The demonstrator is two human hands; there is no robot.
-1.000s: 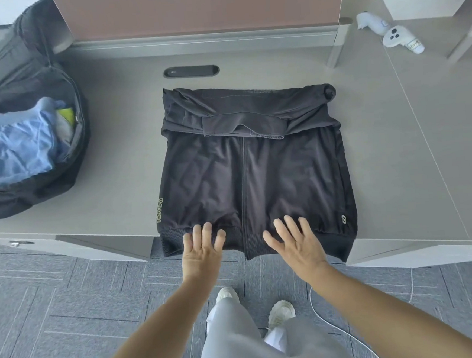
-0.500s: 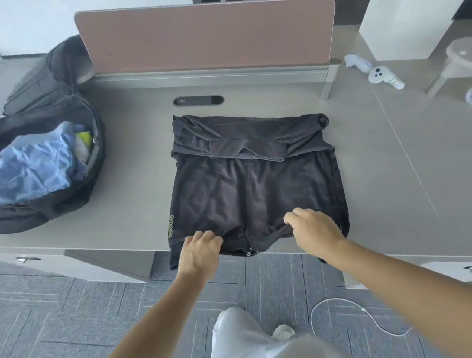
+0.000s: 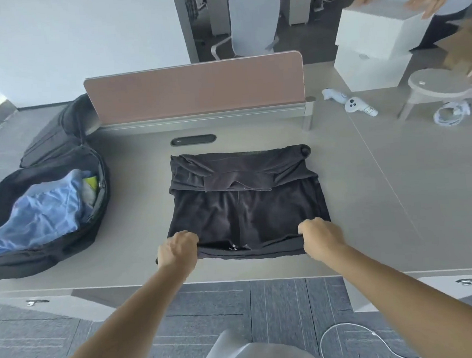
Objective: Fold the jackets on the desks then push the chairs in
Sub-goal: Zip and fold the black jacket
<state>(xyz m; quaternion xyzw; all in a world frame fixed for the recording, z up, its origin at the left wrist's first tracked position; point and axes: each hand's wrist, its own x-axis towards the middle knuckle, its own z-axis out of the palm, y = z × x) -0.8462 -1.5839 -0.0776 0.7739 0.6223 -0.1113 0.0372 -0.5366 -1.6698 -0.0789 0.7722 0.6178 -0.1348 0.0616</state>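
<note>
While both sets of fingers curl tight, the left hand and right hand grip the near hem of the soft black jacket, a squarish bundle near the smooth grey desk's front edge.

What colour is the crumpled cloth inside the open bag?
The cloth is light blue; the head view shows it best.

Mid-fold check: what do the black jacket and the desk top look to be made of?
The jacket: soft, matte, probably knit or fleecy fabric; it drapes limp and wrinkles softly. Fibre unclear. The desk top: smooth, matte grey, likely laminate board; flat, even surface with a thin seam line.
</note>
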